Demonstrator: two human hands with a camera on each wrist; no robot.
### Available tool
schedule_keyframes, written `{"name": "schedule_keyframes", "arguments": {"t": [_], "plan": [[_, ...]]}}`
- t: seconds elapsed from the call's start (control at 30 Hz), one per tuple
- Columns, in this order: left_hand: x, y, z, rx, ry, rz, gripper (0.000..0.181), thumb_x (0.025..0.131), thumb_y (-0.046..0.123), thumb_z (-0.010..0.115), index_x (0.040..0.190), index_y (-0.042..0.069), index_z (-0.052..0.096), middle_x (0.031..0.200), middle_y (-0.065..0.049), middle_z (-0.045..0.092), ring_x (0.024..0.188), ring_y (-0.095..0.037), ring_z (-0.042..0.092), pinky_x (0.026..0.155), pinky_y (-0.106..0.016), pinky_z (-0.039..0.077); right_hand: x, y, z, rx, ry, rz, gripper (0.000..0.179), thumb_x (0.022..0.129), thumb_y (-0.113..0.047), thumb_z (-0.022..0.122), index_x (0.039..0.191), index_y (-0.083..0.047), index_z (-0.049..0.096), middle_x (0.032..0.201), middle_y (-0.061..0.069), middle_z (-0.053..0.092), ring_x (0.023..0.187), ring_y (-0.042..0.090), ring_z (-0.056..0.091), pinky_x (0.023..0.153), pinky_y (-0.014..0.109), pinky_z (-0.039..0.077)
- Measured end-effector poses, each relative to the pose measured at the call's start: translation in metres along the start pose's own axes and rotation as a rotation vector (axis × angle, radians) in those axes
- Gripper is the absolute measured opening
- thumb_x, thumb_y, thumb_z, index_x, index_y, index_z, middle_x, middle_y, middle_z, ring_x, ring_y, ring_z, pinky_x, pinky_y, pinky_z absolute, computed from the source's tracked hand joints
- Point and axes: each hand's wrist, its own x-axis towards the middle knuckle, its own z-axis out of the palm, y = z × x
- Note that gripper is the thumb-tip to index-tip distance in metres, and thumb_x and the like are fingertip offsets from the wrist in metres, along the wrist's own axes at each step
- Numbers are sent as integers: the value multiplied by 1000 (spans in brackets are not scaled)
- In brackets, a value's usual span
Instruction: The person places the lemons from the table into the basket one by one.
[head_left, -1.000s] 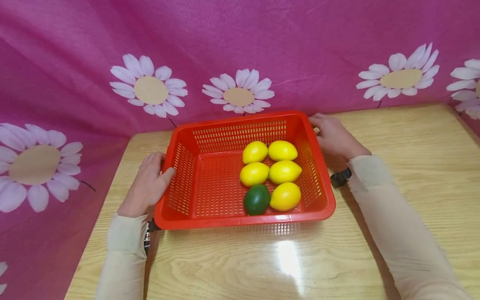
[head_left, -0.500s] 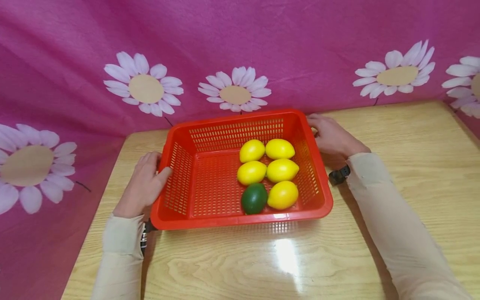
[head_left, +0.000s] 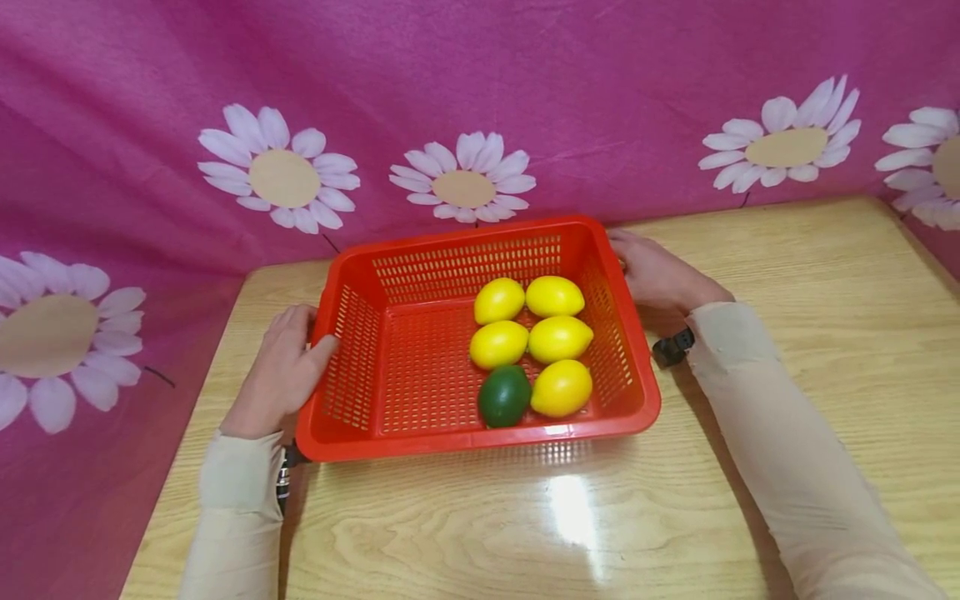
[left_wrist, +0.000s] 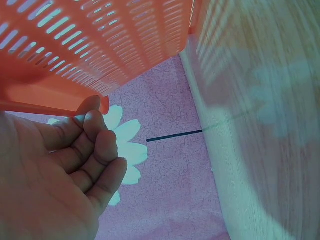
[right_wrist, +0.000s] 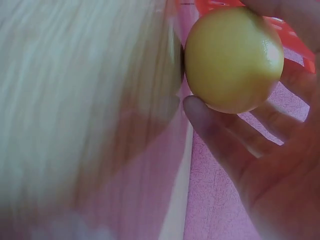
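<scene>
A red plastic basket [head_left: 480, 442] with slotted walls stands on the table in the head view. Several yellow lemons [head_left: 560, 339] lie in its right half, beside a dark green fruit [head_left: 505, 396], perhaps an avocado. My left hand [head_left: 277, 367] grips the basket's left rim, thumb over it; the left wrist view has its curled fingers [left_wrist: 107, 152] under the rim. At the basket's right side is my right hand [head_left: 663, 271], its fingertips partly hidden behind the rim. In the right wrist view it holds a smooth round yellow fruit [right_wrist: 232, 60] between thumb and fingers.
A light wooden table [head_left: 810, 333] spreads under the basket, with a bright reflection near the front. Behind and to the left hangs a pink cloth [head_left: 585, 92] printed with white flowers. Black straps [head_left: 672, 347] are round both wrists.
The head view has shifted slightly, so basket, hands and backdrop all appear a little further left. Both hands keep their places at the basket, and the fruit inside lies as before.
</scene>
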Motion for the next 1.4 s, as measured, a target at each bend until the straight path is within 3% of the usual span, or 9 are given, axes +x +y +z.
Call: {"name": "schedule_keyframes", "arguments": {"t": [0.2,0.77,1.4], "plan": [[-1,0,-1,3,4,7,35,100,23,46,122,-3,55,115,-20,57,109,-34,47,94,-47,38,2,-1,1,-15,12,-29,50,88,-25,80,134,-12,67,143,14,59,135,33,53,118,56,39],[0,2,-4,-11,-7,0,38,101,24,45,125,-3,53,116,-19,56,108,-32,47,92,-48,41,1,-6,-2,-34,32,-12,43,89,-32,78,130,-21,70,138,5,62,129,26,56,115,52,43],[-1,0,-1,1,-17,1,38,100,23,46,126,-4,53,117,-21,56,109,-34,47,94,-51,43,-7,-3,-3,-61,25,69,59,90,-32,75,145,-17,59,144,9,59,136,31,51,120,58,36]]}}
